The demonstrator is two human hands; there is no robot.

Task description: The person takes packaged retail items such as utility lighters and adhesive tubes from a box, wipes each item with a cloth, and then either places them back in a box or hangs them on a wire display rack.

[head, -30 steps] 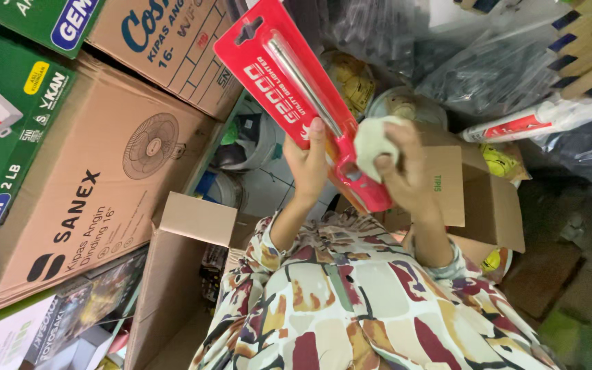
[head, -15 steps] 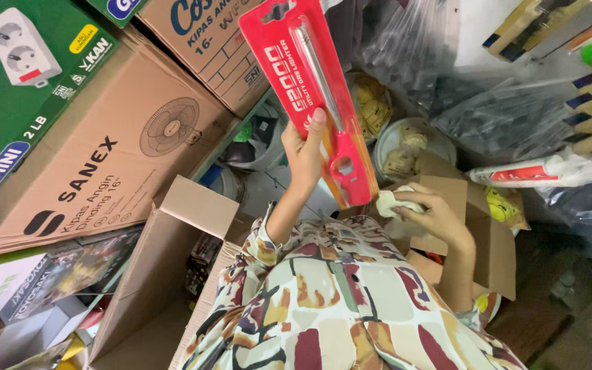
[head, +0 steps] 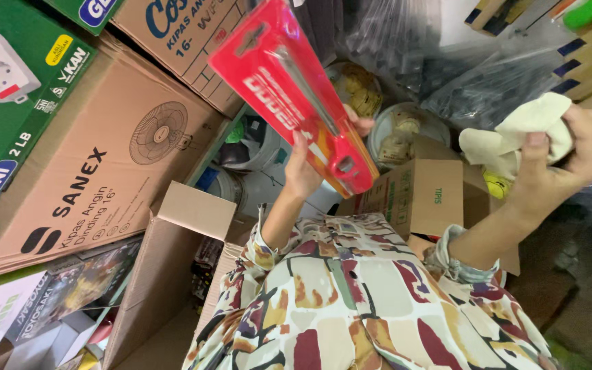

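Observation:
My left hand (head: 304,173) grips the lower end of a long red blister package (head: 289,92) with a slim metal tool sealed inside, holding it up and tilted toward the upper left. My right hand (head: 558,163) is out to the right, closed around a crumpled cream cloth (head: 515,131), well apart from the package. Both arms wear sleeves with a colourful patchwork print (head: 358,294).
Large brown fan cartons (head: 97,178) and green socket boxes (head: 15,89) are stacked on the left. An open brown carton (head: 166,274) sits at lower left, a small cardboard box (head: 419,195) lies ahead, with white buckets (head: 405,130) and plastic-wrapped goods (head: 488,75) behind.
My right hand has pulled the cloth off the red package and swung out to the right and up. The package stays raised in my left hand, and the view has moved closer.

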